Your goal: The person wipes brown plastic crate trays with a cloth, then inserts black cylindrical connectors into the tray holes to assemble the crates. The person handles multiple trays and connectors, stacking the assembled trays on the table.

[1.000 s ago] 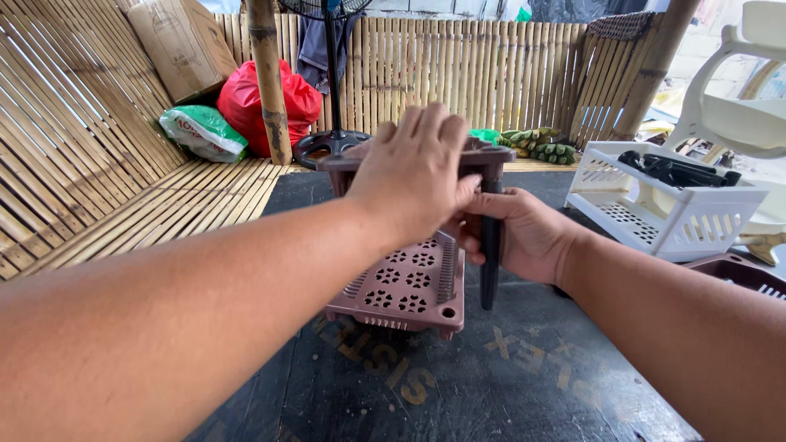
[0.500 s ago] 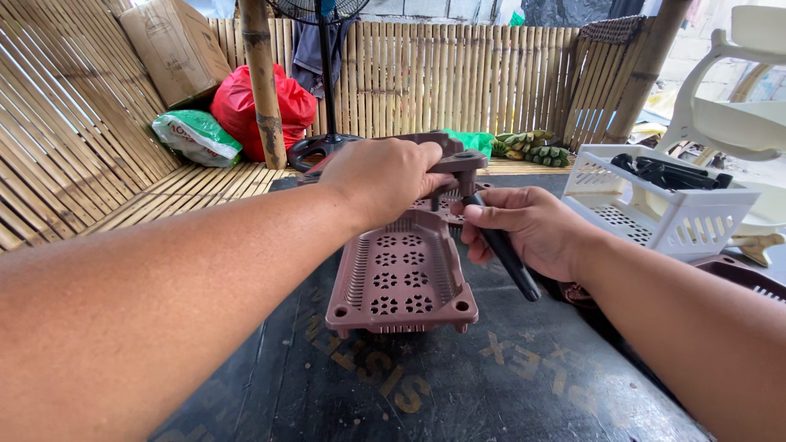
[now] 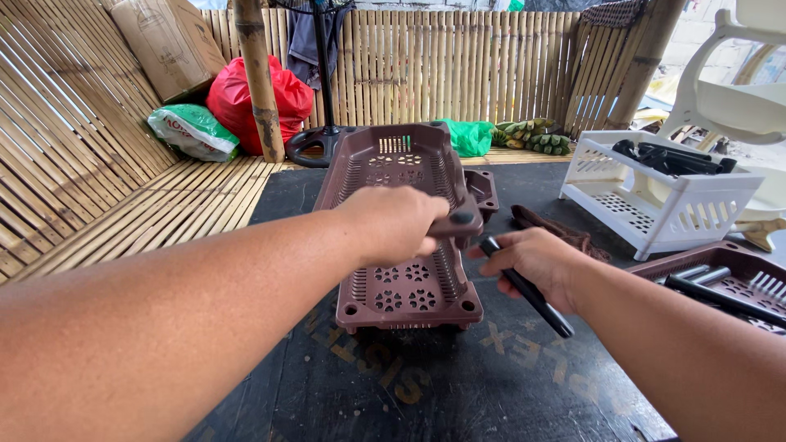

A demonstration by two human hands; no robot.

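Hands [image 3: 393,223] on brown tray [image 3: 393,168], perhaps

We see two bare forearms, no sleeves anywhere in view, w/ nothing worn from elbow to wrist. Left hand [image 3: 393,223] has no glove, no ring, no watch or band at the wrist that we can make out. Right hand [image 3: 536,260] likewise: bare, no glove, no jewellery visible. Fine hair shows along both forearms. Nails too small to judge.
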